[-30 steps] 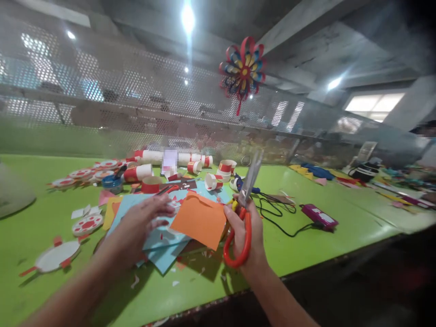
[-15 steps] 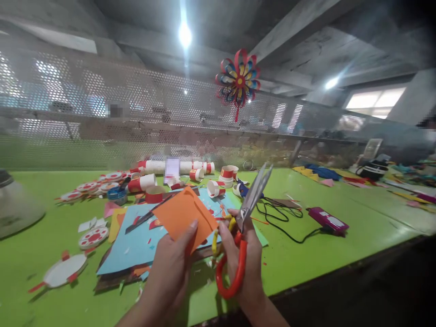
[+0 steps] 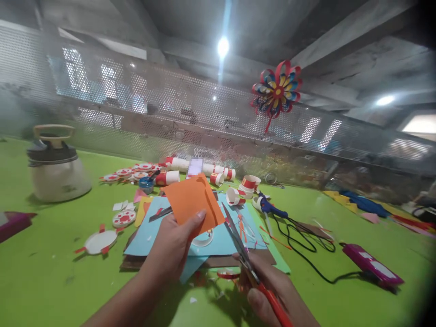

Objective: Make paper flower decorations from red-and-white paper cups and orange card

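Observation:
Pinched between the thumb and fingers of my left hand (image 3: 177,238) is a square piece of orange paper (image 3: 190,204), tilted above the table. My right hand (image 3: 269,281) grips a pair of scissors (image 3: 243,252) by the red handle, blades pointing up and left toward the paper's right edge. Whether the blade tips touch the paper I cannot tell. Beneath both lie light-blue paper sheets (image 3: 153,240) on a dark board, with paper scraps and a roll of clear tape (image 3: 203,238).
A blue glue gun (image 3: 272,208) with a black cord leads to a purple power strip (image 3: 373,265). Red-and-white paper cups (image 3: 235,196) stand behind the sheets. White paper discs (image 3: 100,242) and a pale kettle (image 3: 57,172) are on the left. A paper flower (image 3: 277,91) stands out against the mesh partition.
My view has swung left, bringing the kettle fully in. The scissors have turned from pointing up and right to pointing up-left, toward the orange paper, and my right hand sits lower.

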`<state>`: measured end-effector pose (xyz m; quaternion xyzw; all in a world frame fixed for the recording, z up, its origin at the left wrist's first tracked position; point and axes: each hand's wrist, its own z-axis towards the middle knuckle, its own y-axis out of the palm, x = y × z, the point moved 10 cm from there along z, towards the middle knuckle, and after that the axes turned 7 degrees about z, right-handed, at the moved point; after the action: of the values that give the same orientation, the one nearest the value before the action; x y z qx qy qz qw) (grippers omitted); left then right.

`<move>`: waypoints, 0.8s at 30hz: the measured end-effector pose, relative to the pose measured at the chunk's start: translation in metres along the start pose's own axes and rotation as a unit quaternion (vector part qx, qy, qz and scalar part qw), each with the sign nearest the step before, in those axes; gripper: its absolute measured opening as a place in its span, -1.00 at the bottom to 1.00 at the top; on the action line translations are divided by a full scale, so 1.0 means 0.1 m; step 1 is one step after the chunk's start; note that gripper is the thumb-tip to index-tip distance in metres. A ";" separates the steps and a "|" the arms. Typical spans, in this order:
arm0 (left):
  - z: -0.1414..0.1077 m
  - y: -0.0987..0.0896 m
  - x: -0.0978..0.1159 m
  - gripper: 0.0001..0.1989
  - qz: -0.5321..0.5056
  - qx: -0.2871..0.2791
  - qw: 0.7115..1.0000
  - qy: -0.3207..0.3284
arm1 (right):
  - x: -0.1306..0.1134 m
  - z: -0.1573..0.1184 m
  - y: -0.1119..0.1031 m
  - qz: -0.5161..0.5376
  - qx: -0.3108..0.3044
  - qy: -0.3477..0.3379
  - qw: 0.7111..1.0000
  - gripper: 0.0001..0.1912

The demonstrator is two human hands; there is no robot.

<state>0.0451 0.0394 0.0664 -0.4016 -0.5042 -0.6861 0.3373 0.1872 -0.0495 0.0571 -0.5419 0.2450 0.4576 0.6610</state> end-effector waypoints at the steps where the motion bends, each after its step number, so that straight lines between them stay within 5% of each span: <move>1: -0.01 0.01 0.00 -0.87 0.000 -0.005 1.000 0.002 | -0.02 0.00 0.02 0.008 -0.003 -0.002 1.000 -0.40; 24: -0.09 0.02 0.05 -0.78 -0.022 0.005 0.999 -0.027 | -0.15 0.04 0.12 -0.007 -0.023 0.010 1.000 -0.53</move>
<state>0.0430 0.0295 0.0699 -0.4066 -0.5254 -0.6797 0.3108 0.1695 -0.0508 0.0643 -0.5631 0.2367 0.4530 0.6494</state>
